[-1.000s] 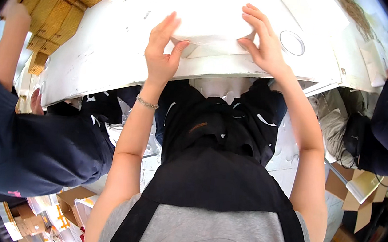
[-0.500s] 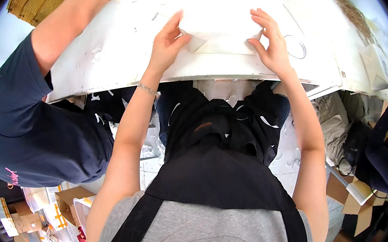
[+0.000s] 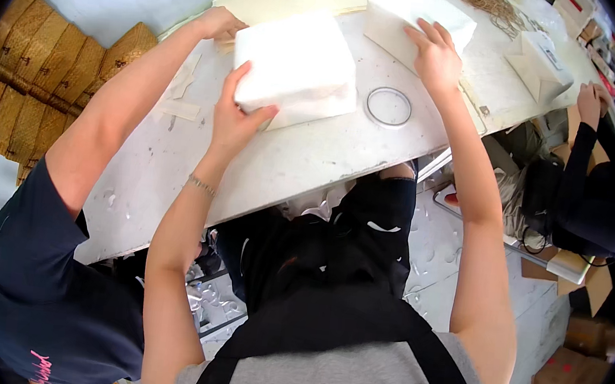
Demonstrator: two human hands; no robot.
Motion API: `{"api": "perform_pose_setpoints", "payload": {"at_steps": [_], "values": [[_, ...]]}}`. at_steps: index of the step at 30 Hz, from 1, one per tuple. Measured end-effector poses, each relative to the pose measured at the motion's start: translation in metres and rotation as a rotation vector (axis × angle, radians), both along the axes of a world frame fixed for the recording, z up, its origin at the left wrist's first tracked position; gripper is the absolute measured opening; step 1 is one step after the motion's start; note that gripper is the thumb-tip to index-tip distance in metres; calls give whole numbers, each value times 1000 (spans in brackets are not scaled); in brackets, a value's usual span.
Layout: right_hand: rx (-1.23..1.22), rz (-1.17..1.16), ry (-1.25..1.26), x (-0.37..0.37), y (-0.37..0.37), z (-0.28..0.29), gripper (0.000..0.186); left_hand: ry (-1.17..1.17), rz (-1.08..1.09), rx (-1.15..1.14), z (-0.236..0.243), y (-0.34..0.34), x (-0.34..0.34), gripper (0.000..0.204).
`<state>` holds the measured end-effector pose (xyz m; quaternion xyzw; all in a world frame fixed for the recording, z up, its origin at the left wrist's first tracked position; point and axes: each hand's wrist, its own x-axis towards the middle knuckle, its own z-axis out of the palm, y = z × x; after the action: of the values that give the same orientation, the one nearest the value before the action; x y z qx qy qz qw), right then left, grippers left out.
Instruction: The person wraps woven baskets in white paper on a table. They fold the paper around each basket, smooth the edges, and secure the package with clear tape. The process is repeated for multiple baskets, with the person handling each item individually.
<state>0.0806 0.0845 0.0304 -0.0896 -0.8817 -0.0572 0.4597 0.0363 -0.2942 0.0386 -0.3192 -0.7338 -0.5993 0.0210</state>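
My left hand (image 3: 242,114) grips a white wrapped box (image 3: 295,65) at its near left corner, thumb along the front. My right hand (image 3: 437,63) lies on a second white wrapped package (image 3: 403,26) farther back to the right, fingers apart and slightly bent, touching its surface. A thin silvery ring (image 3: 388,105) lies on the white worktable (image 3: 328,142) between my arms. Thin pale strips (image 3: 177,109) lie left of the box.
A co-worker's arm (image 3: 138,92) reaches behind the box from the left; woven boxes (image 3: 50,75) are stacked beyond it. At right sit tan fibre (image 3: 485,1), a white paper bag (image 3: 536,66) and another person (image 3: 594,177). Cardboard boxes (image 3: 565,376) stand at lower right.
The camera view has shifted, showing more of the table's back. My hands, earlier facing over white paper, are apart on separate packages. The co-worker's arm has moved to behind the left box.
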Motion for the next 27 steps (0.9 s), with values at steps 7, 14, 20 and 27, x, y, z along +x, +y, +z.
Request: {"api": "perform_pose_setpoints", "payload": {"at_steps": [7,14,20,27], "values": [[-73,-70,118,4,68,-9,48,35,-114,-81,0,127,-46,75],[-75,58,30,-4,202,2,47,214,-146,-97,-6,254,-89,75],[47,182,-60,-6,151,26,73,309,-235,-31,-21,317,-123,78],[-106,207,-31,-28,158,-3,77,396,-69,77,-30,357,-105,96]]}}
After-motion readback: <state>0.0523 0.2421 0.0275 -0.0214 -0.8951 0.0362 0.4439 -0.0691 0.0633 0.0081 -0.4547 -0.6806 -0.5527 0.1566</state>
